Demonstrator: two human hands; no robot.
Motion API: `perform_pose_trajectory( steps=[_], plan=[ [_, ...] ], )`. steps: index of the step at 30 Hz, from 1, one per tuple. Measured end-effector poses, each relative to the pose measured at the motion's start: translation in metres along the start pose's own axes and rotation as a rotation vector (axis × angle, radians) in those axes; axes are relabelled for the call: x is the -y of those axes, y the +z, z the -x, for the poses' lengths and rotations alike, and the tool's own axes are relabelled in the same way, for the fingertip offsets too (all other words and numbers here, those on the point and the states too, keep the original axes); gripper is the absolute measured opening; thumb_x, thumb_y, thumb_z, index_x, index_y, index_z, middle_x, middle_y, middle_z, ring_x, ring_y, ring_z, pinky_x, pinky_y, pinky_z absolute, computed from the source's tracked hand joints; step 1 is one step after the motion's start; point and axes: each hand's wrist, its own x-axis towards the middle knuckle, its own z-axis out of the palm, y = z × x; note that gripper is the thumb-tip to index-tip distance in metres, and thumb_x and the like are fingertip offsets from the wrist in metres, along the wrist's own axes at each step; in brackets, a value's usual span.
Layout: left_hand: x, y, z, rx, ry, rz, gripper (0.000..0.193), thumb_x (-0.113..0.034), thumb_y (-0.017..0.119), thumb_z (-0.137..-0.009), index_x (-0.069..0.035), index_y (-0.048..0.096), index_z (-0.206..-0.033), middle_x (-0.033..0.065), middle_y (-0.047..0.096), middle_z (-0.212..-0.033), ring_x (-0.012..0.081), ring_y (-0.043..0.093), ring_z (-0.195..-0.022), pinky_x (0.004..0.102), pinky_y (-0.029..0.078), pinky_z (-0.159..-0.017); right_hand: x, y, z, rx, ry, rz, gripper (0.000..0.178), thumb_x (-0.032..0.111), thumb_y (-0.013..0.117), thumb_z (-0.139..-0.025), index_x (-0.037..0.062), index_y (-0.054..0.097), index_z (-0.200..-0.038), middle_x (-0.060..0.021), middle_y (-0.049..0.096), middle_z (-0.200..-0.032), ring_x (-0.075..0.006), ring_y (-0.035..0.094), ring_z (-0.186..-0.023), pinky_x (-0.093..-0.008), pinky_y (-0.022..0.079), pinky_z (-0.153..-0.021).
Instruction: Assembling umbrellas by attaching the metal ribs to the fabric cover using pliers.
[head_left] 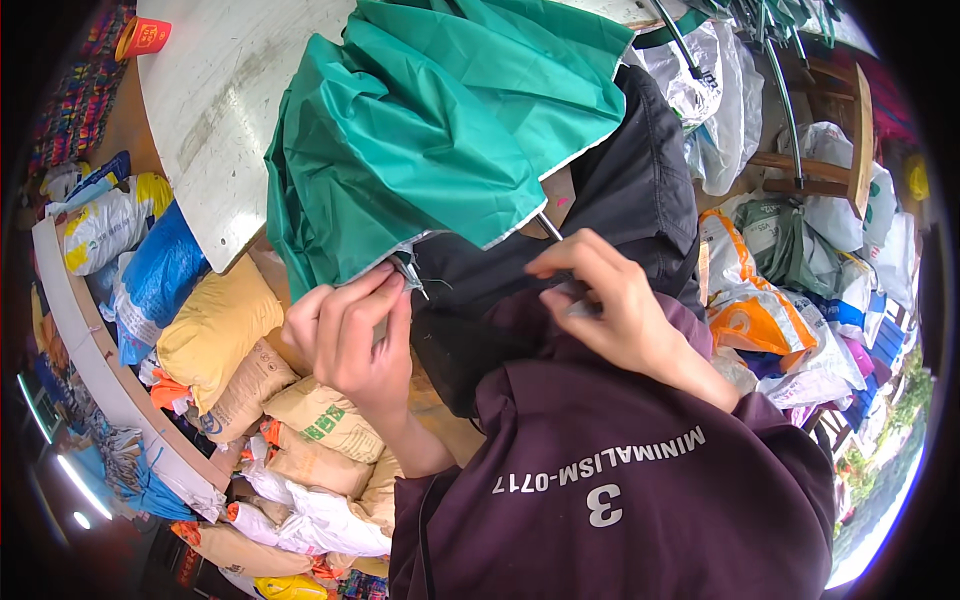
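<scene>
A green umbrella canopy (430, 130) with a pale edging spreads over the table's near edge and down to my lap. My left hand (355, 325) is closed in a pinch on the canopy's lower edge, where loose thread ends (420, 285) stick out. A thin metal rod (548, 226) pokes from under the cloth toward my right hand. My right hand (610, 300) stands a little apart from the canopy, fingers curled in. Something small and greyish shows between those fingers, too unclear to name.
A pale table (215, 120) stands ahead, with a red paper cup (145, 38) at its far left. Stuffed sacks (225, 320) pile up on the left. At the right are a wooden stool (850, 140), plastic bags (755, 290) and umbrella frames (780, 60).
</scene>
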Motion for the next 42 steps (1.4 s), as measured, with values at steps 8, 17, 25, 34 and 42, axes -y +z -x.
perform_pose_trajectory(
  steps=[8, 17, 25, 34, 42],
  plan=[
    [-0.006, 0.008, 0.007, -0.029, -0.061, 0.041, 0.021, -0.005, 0.083, -0.065, -0.014, 0.066, -0.074, -0.0035, 0.073, -0.086, 0.0193, 0.058, -0.084, 0.0318, 0.04, -0.083, 0.028, 0.032, -0.05, 0.033, -0.147, -0.235, 0.026, 0.002, 0.069, -0.084, 0.0006, 0.06, -0.109, -0.0105, 0.064, -0.099, -0.018, 0.063, -0.077, -0.028, 0.049, -0.069],
    [-0.004, 0.01, 0.012, -0.016, -0.062, 0.013, 0.021, -0.006, 0.082, -0.066, -0.014, 0.067, -0.077, -0.0037, 0.072, -0.086, 0.0192, 0.059, -0.084, 0.0324, 0.039, -0.084, 0.015, 0.039, -0.059, -0.04, -0.088, -0.493, 0.024, 0.004, 0.068, -0.087, -0.001, 0.059, -0.109, -0.0099, 0.066, -0.098, -0.0199, 0.062, -0.08, -0.0334, 0.05, -0.074],
    [-0.005, 0.009, 0.013, 0.016, -0.042, 0.028, 0.02, 0.001, 0.077, -0.069, -0.008, 0.064, -0.081, 0.0025, 0.072, -0.089, 0.0244, 0.058, -0.086, 0.0352, 0.042, -0.083, 0.02, 0.032, -0.058, 0.102, -0.099, -0.307, 0.026, 0.004, 0.065, -0.088, -0.0049, 0.058, -0.112, -0.0228, 0.068, -0.098, -0.0392, 0.066, -0.092, -0.0399, 0.052, -0.077],
    [-0.009, 0.01, 0.015, 0.078, 0.002, -0.028, 0.023, 0.0, 0.073, -0.073, -0.008, 0.067, -0.093, 0.0054, 0.068, -0.089, 0.0262, 0.06, -0.086, 0.0367, 0.042, -0.082, 0.023, 0.033, -0.06, 0.06, -0.142, -0.342, 0.025, 0.001, 0.068, -0.086, -0.0009, 0.057, -0.108, -0.0102, 0.061, -0.096, -0.022, 0.06, -0.09, -0.0339, 0.049, -0.081],
    [-0.028, 0.013, 0.016, 0.1, -0.113, -0.058, 0.023, -0.006, 0.073, -0.074, -0.012, 0.066, -0.094, 0.0011, 0.066, -0.087, 0.0227, 0.06, -0.085, 0.0362, 0.039, -0.081, 0.032, 0.033, -0.053, 0.047, -0.139, -0.032, 0.034, -0.001, 0.069, -0.083, -0.0017, 0.056, -0.114, -0.0161, 0.063, -0.102, -0.0317, 0.063, -0.093, -0.0386, 0.05, -0.082]
  ],
)
